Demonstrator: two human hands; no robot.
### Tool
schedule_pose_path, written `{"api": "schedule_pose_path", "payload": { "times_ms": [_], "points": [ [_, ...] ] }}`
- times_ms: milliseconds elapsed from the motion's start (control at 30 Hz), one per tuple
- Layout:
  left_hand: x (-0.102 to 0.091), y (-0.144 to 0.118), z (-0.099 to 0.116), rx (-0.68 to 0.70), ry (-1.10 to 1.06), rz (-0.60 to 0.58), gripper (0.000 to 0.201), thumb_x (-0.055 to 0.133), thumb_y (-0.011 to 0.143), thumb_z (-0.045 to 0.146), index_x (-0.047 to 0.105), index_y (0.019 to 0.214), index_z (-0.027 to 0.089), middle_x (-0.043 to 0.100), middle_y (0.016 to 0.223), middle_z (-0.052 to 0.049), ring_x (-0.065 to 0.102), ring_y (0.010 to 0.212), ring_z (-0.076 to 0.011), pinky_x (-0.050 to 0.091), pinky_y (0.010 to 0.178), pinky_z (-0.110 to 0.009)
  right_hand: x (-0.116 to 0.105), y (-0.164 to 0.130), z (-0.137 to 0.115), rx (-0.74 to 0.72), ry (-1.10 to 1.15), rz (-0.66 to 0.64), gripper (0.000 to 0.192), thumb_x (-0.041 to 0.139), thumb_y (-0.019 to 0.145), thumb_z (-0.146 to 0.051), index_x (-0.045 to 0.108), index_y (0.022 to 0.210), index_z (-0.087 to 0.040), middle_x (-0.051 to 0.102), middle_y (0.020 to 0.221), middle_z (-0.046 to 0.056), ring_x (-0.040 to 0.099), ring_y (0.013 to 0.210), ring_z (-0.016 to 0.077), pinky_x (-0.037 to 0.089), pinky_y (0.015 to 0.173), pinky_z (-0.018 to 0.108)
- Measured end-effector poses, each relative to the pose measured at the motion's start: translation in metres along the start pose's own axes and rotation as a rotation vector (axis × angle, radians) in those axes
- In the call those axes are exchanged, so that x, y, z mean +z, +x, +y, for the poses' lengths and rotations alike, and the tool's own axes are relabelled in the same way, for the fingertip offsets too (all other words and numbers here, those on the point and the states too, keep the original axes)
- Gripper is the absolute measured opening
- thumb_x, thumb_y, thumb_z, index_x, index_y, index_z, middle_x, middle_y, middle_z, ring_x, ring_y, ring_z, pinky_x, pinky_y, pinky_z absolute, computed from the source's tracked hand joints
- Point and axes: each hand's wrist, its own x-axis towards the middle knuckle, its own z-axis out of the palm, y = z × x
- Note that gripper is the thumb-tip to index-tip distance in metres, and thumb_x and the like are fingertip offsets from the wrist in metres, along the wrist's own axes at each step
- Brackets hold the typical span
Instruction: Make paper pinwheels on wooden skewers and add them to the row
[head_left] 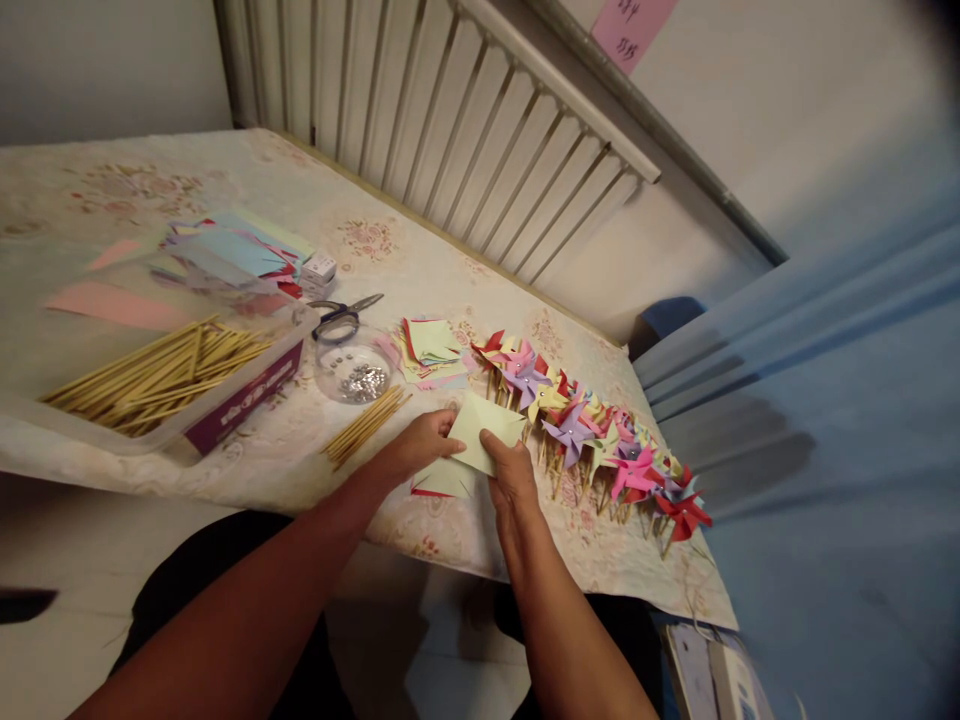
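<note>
Dim light — stretched, blurry edges

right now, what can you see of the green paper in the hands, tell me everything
The paper is a thin, pale green, roughly square sheet, flat, with what looks like a cut at its right corner. The left hand grips its left edge; the right hand holds its near side, thumb on top. It is over the table, partly hiding more sheets.

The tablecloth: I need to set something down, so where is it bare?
Between the scissors and radiator, far left beyond the coloured sheets, and on the near side of the pinwheels, right of the right hand. Crowded: from plastic box to pinwheels.
</note>
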Motion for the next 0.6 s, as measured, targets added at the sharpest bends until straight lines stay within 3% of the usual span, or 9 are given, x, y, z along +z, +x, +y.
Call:
{"api": "schedule_pose_path", "payload": {
  "times_ms": [300,600],
  "points": [
    [0.0015,-0.0032,0.0074,-0.004,0.129,0.053,0.017,0.064,0.060,0.023,0.055,0.073,0.016,0.055,0.062,0.003,0.050,0.057,-0.0120,0.037,0.058,-0.026,-0.0023,-0.0014,-0.0015,-0.031,0.025,-0.003,0.036,0.076,0.060,-0.020,0.067,0.095,-0.015,0.075,0.084,0.002,0.069,0.068,0.0179,0.056,0.068,0.030],
    [-0.0023,-0.0003,0.0014,0.013,0.168,0.057,0.018,0.065,0.063,0.027,0.056,0.075,0.016,0.054,0.059,0.004,0.051,0.055,-0.0118,0.037,0.056,-0.025,-0.0061,0.0000,0.0000,-0.030,0.017,0.005,0.038,0.077,0.060,-0.021,0.066,0.097,-0.015,0.076,0.087,0.003,0.069,0.069,0.0185,0.057,0.071,0.032]
  ]
}}
